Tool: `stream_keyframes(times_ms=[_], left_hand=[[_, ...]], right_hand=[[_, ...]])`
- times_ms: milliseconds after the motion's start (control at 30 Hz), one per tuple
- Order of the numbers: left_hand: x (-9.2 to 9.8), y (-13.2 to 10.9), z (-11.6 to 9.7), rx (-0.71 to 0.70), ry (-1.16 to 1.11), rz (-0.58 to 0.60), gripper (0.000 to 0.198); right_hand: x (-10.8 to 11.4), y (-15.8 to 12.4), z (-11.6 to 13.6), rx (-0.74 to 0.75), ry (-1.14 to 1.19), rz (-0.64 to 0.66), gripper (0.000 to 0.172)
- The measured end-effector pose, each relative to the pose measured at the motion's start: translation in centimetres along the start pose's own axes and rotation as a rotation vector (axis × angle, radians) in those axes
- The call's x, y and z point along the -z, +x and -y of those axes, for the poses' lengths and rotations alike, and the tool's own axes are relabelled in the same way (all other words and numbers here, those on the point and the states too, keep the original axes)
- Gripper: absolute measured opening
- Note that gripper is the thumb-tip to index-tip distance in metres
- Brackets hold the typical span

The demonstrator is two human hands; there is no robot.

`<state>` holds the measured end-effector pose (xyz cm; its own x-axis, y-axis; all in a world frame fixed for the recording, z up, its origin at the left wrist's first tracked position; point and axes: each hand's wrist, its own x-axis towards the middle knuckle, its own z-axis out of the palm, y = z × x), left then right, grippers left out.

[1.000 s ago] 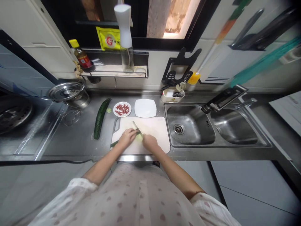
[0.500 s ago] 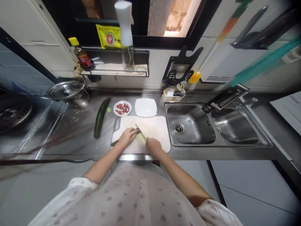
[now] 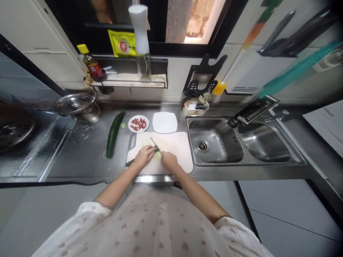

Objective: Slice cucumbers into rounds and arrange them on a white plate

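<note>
On a white cutting board [image 3: 182,157], my left hand [image 3: 144,155] is closed over a dark green cucumber piece [image 3: 130,163], which lies slantwise and is mostly covered by the fingers. My right hand [image 3: 169,161] grips the handle of a knife [image 3: 155,143]. Its blade slants up and left, right beside the left fingertips at the cucumber's far end. Pale green cut bits [image 3: 158,155] lie under and beside the blade, too blurred to tell their shape. Left of the board rests a whole cucumber [image 3: 115,135], with a small cut-off end [image 3: 123,125] near it.
Behind the board stand a round plate [image 3: 131,129] with chopped red pieces and a white square plate [image 3: 165,122]. A double sink [image 3: 214,164] adjoins on the right. At the left are a lidded steel pot [image 3: 88,112] and a wire rack [image 3: 81,132]. A shelf [image 3: 125,84] holds bottles.
My right hand and the knife have moved a little left and up, bringing the blade nearer the left fingers. My left hand stays almost in place. The view has shifted slightly.
</note>
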<state>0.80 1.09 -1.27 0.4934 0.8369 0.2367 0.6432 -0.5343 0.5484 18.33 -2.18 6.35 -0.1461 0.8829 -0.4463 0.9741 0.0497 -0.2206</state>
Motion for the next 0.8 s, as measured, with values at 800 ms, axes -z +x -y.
stream_keyframes(times_ms=[800], left_hand=[[-0.1, 0.0, -0.1, 0.01, 0.014, -0.008, 0.031]], right_hand=[[-0.1, -0.4, 0.0, -0.031, 0.003, 0.019, 0.03]])
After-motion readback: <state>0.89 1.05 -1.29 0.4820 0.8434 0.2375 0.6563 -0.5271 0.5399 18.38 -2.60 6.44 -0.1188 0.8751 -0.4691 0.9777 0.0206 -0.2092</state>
